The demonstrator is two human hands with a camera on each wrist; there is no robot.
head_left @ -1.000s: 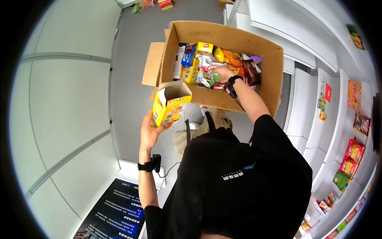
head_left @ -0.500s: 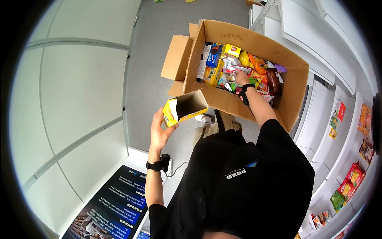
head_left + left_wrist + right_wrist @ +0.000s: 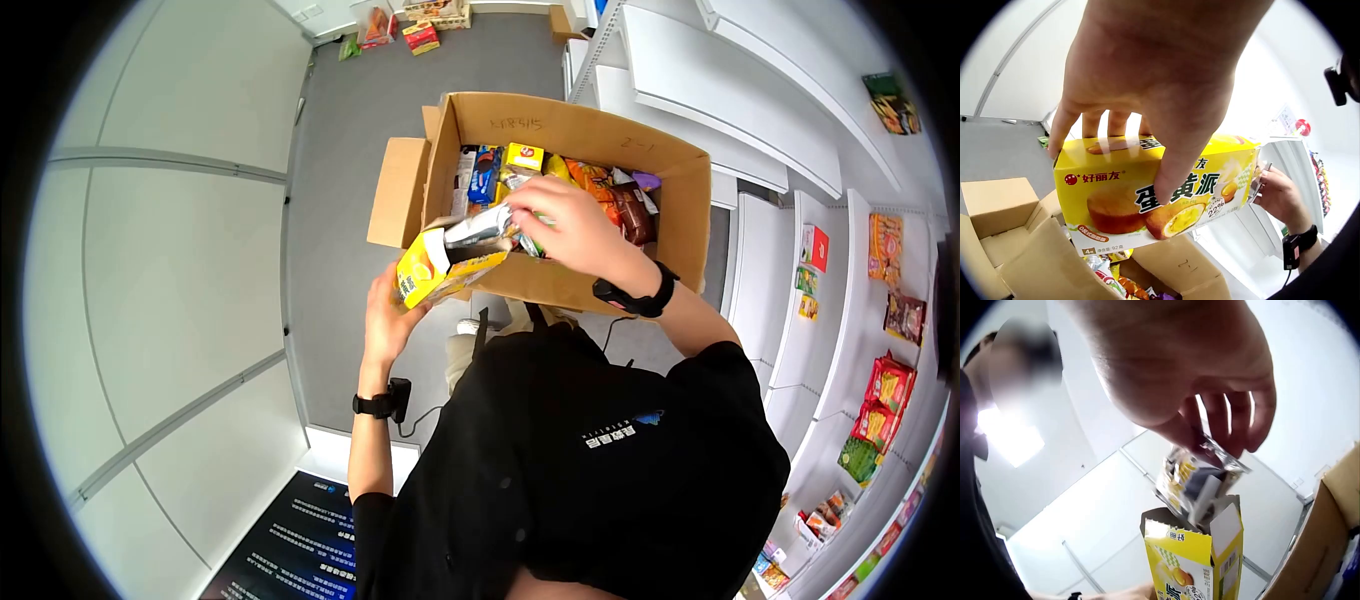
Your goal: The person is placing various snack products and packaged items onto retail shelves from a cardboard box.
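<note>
My left hand [image 3: 385, 315] grips a yellow pie box [image 3: 1116, 187], with the thumb across its printed face and the fingers over the far side. The torn end of this carton is open and tilted toward my right hand [image 3: 575, 225]. Between thumb and fingers, my right hand pinches the crimped edge of a shiny wrapped packet [image 3: 1188, 478]. The packet's lower end overlaps the carton's mouth, beside the raised flap. Below both hands stands a large cardboard box [image 3: 580, 125] full of assorted snack packs.
Inside the cardboard box are a blue packet [image 3: 485, 175], a small yellow box [image 3: 524, 157] and a brown bag [image 3: 633, 212]. White shelves [image 3: 700, 60] with snacks line the right side. Several packages, including a red box [image 3: 421, 38], lie on the floor behind.
My right hand has come up out of the cardboard box with the wrapped packet and moved left to the pie box's open end. My left hand still holds the pie box.
</note>
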